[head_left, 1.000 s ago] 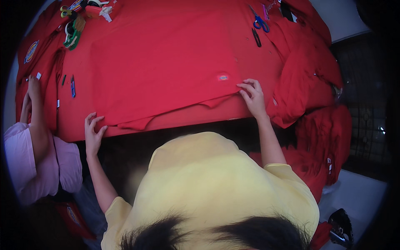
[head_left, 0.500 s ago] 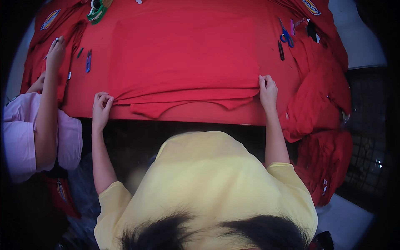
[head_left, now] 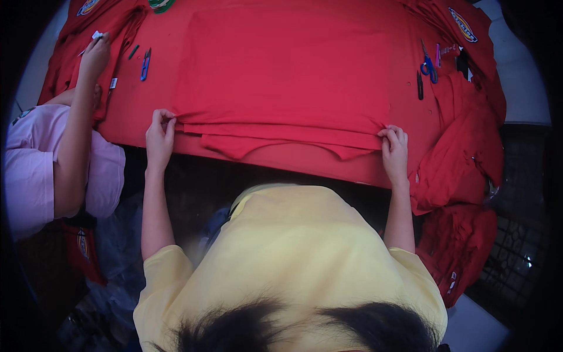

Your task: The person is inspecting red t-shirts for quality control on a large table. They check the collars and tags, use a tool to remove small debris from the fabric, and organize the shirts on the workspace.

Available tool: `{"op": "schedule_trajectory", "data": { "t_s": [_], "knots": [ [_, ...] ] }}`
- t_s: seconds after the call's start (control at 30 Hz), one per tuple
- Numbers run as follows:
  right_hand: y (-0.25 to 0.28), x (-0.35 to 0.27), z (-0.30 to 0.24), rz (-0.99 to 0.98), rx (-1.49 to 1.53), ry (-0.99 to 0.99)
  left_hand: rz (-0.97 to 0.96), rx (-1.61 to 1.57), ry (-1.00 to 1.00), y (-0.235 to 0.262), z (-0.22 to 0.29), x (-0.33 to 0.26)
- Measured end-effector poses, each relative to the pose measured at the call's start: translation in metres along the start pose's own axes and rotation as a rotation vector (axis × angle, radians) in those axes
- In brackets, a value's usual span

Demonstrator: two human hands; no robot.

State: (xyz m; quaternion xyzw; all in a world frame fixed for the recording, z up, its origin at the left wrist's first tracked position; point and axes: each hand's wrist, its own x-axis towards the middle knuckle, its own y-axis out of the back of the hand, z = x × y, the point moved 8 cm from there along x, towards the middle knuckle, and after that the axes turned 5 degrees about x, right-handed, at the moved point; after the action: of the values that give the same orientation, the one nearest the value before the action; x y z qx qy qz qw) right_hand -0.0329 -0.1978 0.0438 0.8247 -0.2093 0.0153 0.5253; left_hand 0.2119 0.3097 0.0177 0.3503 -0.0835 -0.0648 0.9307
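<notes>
A red T-shirt (head_left: 281, 76) lies folded and spread flat in front of me, its near edge in several layers. The curved neckline of a lower layer shows toward me, close to the table's front edge. At the shirt's near left corner, my left hand (head_left: 159, 141) is closed, thumb and fingers pinching the cloth. My right hand (head_left: 395, 151) pinches the near right corner the same way. Between them the near edge is drawn out, with small creases running from each pinch. What lies under the top layer is hidden.
The table (head_left: 159, 94) has a red top. To the left lie blue thread snips (head_left: 145, 64); to the right, blue scissors (head_left: 429, 69) and black snips (head_left: 420, 86). Red garments (head_left: 454, 152) heap at the right. A co-worker's hand (head_left: 95, 57) holds something small and white at the left.
The whole view has shifted and tilted a little. Both hands keep their pinch on the shirt's near corners; the right hand has come slightly nearer to me.
</notes>
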Motion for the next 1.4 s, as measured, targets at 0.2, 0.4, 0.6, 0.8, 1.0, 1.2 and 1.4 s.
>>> {"op": "schedule_trajectory", "data": {
  "t_s": [0.2,0.4,0.6,0.8,1.0,1.2,1.4],
  "knots": [
    [0.013,0.005,-0.007,0.053,-0.094,-0.023,0.009,0.535,-0.384,0.000,0.050,0.000],
    [0.031,0.013,-0.021,0.070,-0.062,-0.051,-0.118,0.135,-0.085,0.004,0.044,0.009],
    [0.032,0.022,-0.024,0.074,0.047,-0.074,-0.352,-0.499,0.161,-0.009,0.037,0.009],
    [0.037,0.018,-0.033,0.164,0.047,0.009,-0.307,-0.546,0.138,-0.007,0.053,0.005],
    [0.043,0.011,-0.053,0.220,0.096,0.059,-0.273,-0.492,0.150,-0.006,0.053,0.007],
    [0.019,-0.011,-0.082,0.143,-0.049,0.371,0.290,-0.091,-0.144,0.029,0.029,0.016],
    [-0.011,-0.042,-0.052,0.077,-0.098,0.300,0.292,0.310,-0.053,0.013,-0.010,0.008]
  ]
}}
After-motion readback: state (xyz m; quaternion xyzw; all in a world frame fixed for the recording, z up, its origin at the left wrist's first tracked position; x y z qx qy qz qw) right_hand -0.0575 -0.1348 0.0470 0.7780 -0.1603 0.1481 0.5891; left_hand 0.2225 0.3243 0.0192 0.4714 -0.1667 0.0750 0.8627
